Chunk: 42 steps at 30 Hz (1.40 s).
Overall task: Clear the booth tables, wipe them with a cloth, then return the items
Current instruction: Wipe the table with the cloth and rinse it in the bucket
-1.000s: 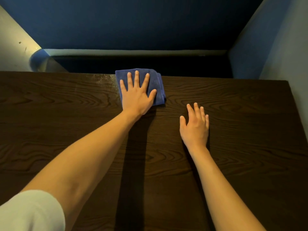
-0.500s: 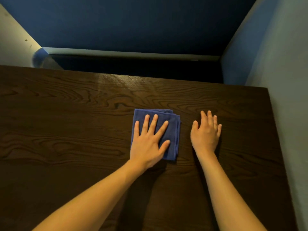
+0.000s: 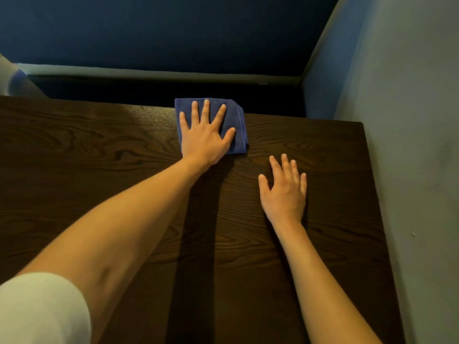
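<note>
A folded blue cloth [image 3: 237, 125] lies at the far edge of the dark wooden booth table [image 3: 99, 157], its top edge hanging slightly past the table. My left hand [image 3: 205, 135] presses flat on the cloth with fingers spread and straight. My right hand [image 3: 284, 192] rests flat on the bare tabletop, nearer to me and to the right of the cloth, fingers straight. Nothing else is on the table.
A grey wall [image 3: 409, 145] runs along the table's right edge. Beyond the far edge is a dark gap, then a blue padded booth backrest [image 3: 161, 33] with a pale trim strip [image 3: 149, 73].
My left hand slid the cloth from mid-table, beside my right hand, out to the far edge. My right hand stayed flat on the table.
</note>
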### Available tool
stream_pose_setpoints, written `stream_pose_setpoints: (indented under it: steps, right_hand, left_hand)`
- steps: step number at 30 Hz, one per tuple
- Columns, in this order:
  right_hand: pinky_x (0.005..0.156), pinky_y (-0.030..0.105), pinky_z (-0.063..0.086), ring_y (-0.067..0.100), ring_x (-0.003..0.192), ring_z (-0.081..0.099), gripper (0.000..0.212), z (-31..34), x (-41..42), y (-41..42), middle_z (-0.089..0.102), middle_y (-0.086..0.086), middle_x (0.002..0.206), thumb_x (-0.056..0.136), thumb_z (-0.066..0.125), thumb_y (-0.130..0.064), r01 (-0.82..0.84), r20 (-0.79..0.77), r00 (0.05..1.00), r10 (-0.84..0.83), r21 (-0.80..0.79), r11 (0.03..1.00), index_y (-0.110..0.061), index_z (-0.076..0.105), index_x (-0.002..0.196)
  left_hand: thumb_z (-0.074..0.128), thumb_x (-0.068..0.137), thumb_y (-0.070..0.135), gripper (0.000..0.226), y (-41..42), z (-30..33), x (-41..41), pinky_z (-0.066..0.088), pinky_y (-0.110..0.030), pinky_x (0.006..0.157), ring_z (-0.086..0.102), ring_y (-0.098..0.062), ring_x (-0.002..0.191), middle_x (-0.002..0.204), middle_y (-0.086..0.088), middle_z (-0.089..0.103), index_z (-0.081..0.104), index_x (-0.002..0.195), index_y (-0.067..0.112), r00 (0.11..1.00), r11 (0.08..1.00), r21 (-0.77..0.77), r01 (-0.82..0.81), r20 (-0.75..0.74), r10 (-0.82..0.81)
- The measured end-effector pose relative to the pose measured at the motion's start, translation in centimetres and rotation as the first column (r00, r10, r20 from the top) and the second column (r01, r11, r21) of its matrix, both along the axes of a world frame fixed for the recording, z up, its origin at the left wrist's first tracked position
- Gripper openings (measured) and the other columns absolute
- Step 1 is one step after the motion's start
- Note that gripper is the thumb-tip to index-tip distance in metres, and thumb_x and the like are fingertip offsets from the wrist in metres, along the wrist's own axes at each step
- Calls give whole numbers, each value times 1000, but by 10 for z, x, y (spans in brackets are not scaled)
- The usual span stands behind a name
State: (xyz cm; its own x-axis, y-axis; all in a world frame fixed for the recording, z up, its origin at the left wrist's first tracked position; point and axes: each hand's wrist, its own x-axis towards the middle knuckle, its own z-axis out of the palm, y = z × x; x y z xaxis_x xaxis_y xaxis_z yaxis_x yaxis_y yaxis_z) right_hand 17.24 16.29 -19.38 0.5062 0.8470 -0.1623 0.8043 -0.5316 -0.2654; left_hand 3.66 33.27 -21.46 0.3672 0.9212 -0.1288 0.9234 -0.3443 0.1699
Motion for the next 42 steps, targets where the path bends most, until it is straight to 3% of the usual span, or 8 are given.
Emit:
stream_pose_setpoints:
  steps: [3,8,16,24,30,42]
  right_hand:
    - [124,40,6,19,154,12,53,-1,7,-6,20,2,166,105,43,-37,-13,-58,998,15,34,999,-26,31,155]
    - [123,35,12,19,154,12,53,5,16,-12,19,4,166,105,45,-28,128,-191,975,-109,87,988,-18,31,155]
    - [124,42,7,20,153,15,48,7,62,-22,27,4,163,106,38,-35,242,-124,965,-232,68,968,-20,40,151]
    - [124,38,11,20,153,17,47,2,85,-40,26,4,164,106,40,-34,200,-133,973,-188,86,976,-20,40,152]
    - [122,38,19,20,152,18,48,2,100,-54,25,4,164,106,41,-32,233,-156,963,-218,83,969,-20,39,152]
    - [123,36,18,17,152,19,50,-4,132,-89,27,3,163,105,43,-31,336,-201,932,-301,171,926,-17,37,153]
  left_hand:
    - [19,101,66,69,-4,1,1,-8,-58,121,-10,-33,155,170,-7,-2,3,161,37,1000,1000,-16,2,-6,-2]
    - [12,97,69,72,-59,4,3,-9,-59,122,-12,-33,155,170,-8,-4,0,161,37,998,997,-38,68,-2,-68]
    - [15,98,71,71,-188,8,8,-12,-57,121,-17,-30,154,168,-3,-10,-3,160,40,966,960,-105,258,4,-259]
    - [15,98,71,71,-127,10,58,-13,-56,122,-20,-29,153,169,-3,-13,-9,158,41,962,958,-99,269,-21,-272]
    - [18,99,69,70,-69,3,129,-10,-58,121,-11,-34,155,170,-7,-4,0,160,39,983,982,-33,184,-23,-185]
    - [17,100,67,68,-66,4,223,-10,-60,121,-8,-32,155,170,-5,-3,2,160,39,904,904,-33,426,-17,-427]
